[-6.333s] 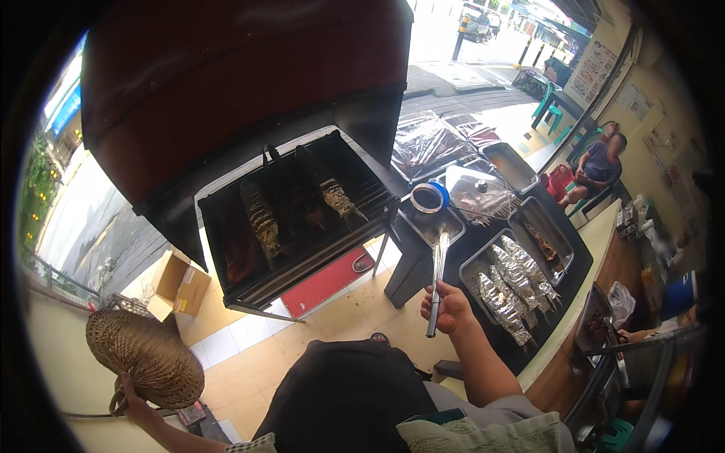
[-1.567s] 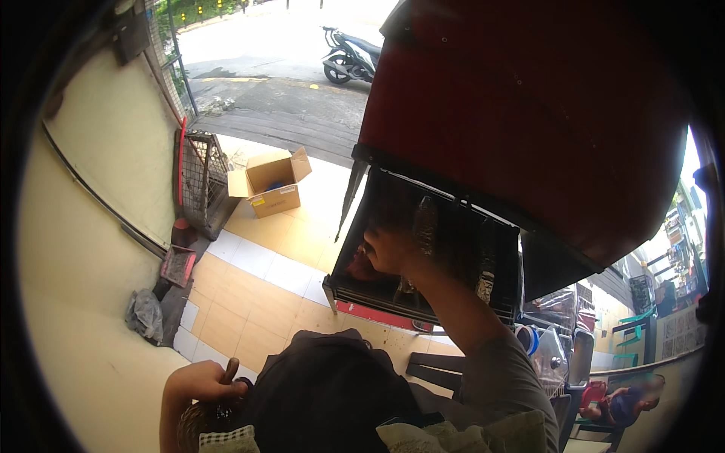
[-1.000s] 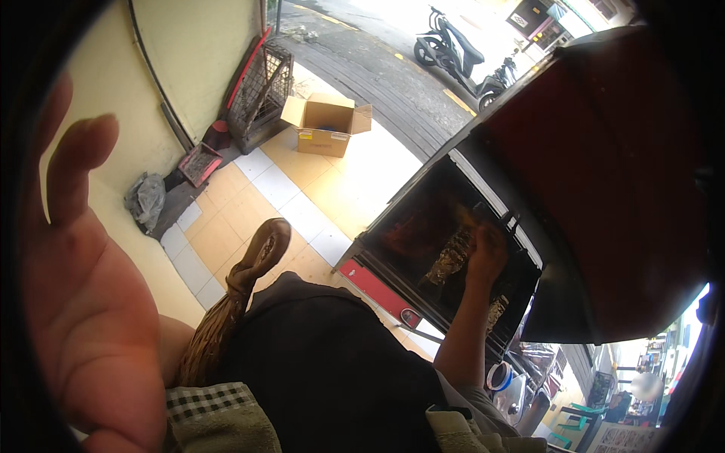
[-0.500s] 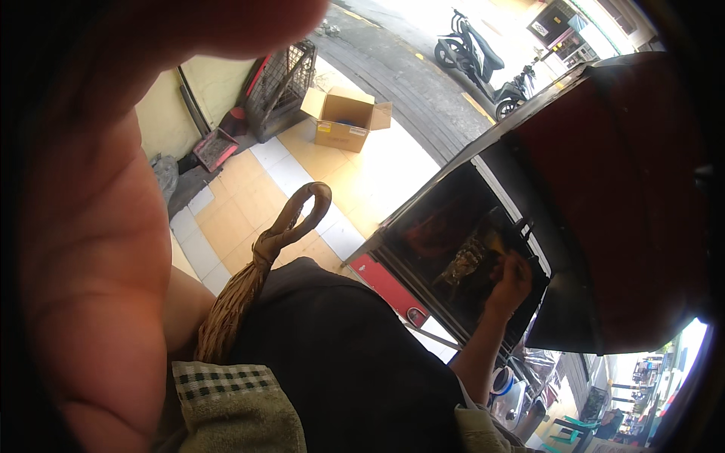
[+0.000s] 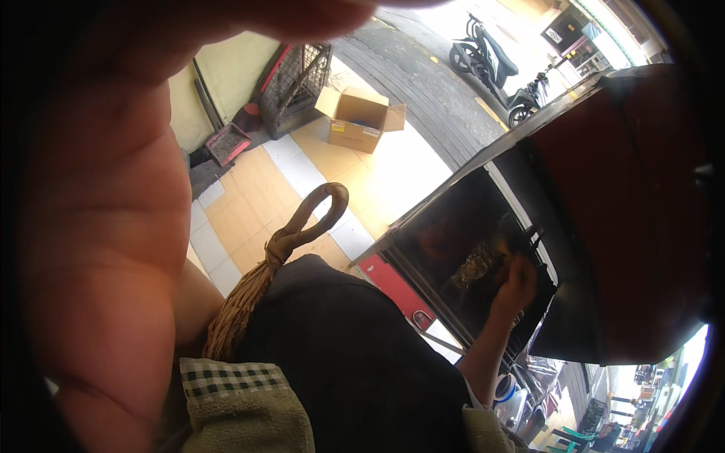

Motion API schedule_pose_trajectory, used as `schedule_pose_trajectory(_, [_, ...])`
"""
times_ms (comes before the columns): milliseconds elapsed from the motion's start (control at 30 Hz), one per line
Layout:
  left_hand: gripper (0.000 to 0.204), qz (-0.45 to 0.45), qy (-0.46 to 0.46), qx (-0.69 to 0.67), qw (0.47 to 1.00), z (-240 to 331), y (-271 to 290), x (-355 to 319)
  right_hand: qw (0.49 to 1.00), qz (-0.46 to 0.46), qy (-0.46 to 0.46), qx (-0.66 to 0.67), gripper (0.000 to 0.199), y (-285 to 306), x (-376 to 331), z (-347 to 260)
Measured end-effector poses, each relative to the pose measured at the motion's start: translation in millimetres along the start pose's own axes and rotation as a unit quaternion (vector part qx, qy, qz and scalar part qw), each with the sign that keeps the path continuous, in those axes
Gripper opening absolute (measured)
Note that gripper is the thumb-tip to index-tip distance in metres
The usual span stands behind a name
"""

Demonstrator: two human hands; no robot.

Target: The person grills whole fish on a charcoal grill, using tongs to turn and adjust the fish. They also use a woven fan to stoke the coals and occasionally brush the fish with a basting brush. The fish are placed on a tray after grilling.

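My left hand (image 5: 106, 249) looms close, filling the left side and top of the picture. Its palm shows and a finger stretches across the top; the fingertips are cut off. Below it, a woven tool with a looped handle (image 5: 332, 198) stands against my dark-clothed front, beside my left arm; what holds it is hidden. At the right, my right hand (image 5: 517, 283) reaches over the dark box (image 5: 445, 219) with curled fingers. A small yellowish bit shows at its fingertips, too dim to name. Beside them lies a crinkled, shiny piece (image 5: 476, 266) whose kind I cannot tell.
A large dark red and black cover (image 5: 612, 211) slants over the box's right side. Beyond are an open cardboard carton (image 5: 355, 124), a wire crate (image 5: 298, 87) and a dustpan (image 5: 229, 143). Motorbikes (image 5: 487, 57) stand on the street. A clear container (image 5: 510, 396) sits below my right arm.
The whole view has shifted slightly, so the surroundings sit farther right. My left hand covers a little less of the top. My right hand stays by the shiny piece.
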State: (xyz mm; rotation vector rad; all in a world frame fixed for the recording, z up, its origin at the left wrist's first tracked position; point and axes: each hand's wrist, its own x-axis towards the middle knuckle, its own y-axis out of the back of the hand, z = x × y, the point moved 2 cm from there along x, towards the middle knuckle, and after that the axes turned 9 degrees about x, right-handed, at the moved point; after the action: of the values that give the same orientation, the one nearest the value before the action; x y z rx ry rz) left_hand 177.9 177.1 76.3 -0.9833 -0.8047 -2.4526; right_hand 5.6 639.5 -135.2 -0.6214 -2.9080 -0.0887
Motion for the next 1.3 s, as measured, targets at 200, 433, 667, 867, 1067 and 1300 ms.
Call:
schedule_pose_trajectory(200, [0.104, 0.034, -0.007, 0.003, 0.999, 16.3, -8.9, 2.5, 0.999, -0.045, 0.03, 0.008, 0.027, 6.7, 37.5, 21.6])
schedule_pose_trajectory(433, [0.07, -0.611, 0.278, 0.119, 0.732, -43.6, -29.6, 0.8, 0.877, -0.164, 0.255, -0.373, 0.036, -50.8, 48.1, 38.0])
schedule_pose_trajectory(667, [0.033, -0.409, 0.381, 0.018, 0.829, -78.1, 16.7, -60.5, 0.845, -0.304, 0.322, -0.301, 0.035, -54.4, -68.0, 7.0])
schedule_pose_trajectory(867, [0.023, 0.126, 0.352, -0.255, 0.892, -70.4, 74.3, -55.4, 0.847, -0.346, 0.303, -0.265, 0.03, -51.3, -80.5, 2.3])
schedule_pose_trajectory(1067, [0.04, -0.009, 0.112, -0.542, 0.833, -90.5, 138.0, -37.3, 0.972, -0.169, 0.117, -0.113, 0.027, -42.3, -35.6, 5.1])
schedule_pose_trajectory(1300, [0.041, 0.069, 0.373, -0.173, 0.909, -176.8, 114.6, -80.7, 0.826, -0.331, 0.273, -0.366, 0.028, -35.6, -75.6, 12.0])
